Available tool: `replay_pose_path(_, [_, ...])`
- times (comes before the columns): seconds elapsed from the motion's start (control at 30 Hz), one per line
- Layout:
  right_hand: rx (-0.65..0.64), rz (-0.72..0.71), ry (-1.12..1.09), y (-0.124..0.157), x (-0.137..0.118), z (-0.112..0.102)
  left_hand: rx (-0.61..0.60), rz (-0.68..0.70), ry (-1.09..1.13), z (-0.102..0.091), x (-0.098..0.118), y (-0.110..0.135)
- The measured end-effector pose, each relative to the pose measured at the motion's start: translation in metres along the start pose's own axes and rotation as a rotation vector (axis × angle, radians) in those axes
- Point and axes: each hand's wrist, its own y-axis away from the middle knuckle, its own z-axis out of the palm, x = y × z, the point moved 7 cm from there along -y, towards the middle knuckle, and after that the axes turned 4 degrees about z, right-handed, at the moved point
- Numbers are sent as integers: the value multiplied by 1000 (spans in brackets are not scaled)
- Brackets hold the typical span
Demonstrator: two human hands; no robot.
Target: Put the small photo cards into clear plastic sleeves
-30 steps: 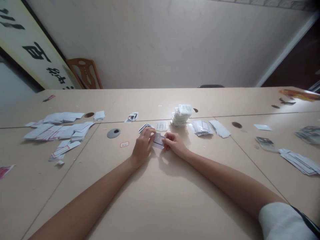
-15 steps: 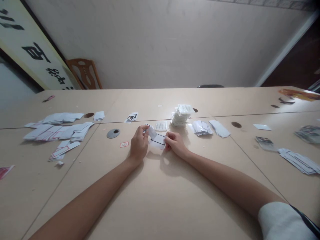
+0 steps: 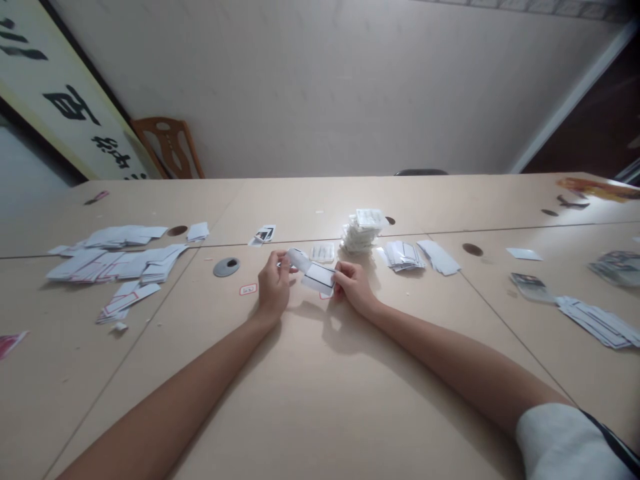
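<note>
Between my hands, above the table, is a small white paper label [image 3: 320, 275] with a dark line along it. Its left end bends up into a curled flap [image 3: 299, 260]. My right hand [image 3: 354, 283] pinches the label's right end between thumb and fingers. At the curled end, my left hand [image 3: 274, 285] has its fingertips closed on the paper edge. A small red-bordered tag [image 3: 248, 289] lies left of my left hand; another red-edged piece [image 3: 325, 295] partly shows beneath the label. Just beyond the label lies a flat white packet [image 3: 323, 252].
A stack of white packets [image 3: 363, 230] stands behind my right hand, with paper slips [image 3: 404, 256] to its right. Piles of white papers [image 3: 115, 262] spread on the left. A grommet [image 3: 227, 267] sits in the tabletop. Far right are striped slips [image 3: 597, 321] and a clear-wrapped pack [image 3: 531, 287].
My left hand has shifted slightly left and the flap has opened further from the label. The right hand and label have moved slightly right.
</note>
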Motion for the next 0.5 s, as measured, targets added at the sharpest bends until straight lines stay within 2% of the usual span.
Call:
replay_pose_path(0.17, [49,-25,-2,1,-3,-3,27,8,1,-2,-9,-4])
replay_pose_path(0.3, [148,-39,-20,1,-6,-11,134,-8,31,-11,-21,-10])
replay_pose_path(0.5, [187,-105,-43,4,-5,-13,39,68,-26,-4,-13,-10])
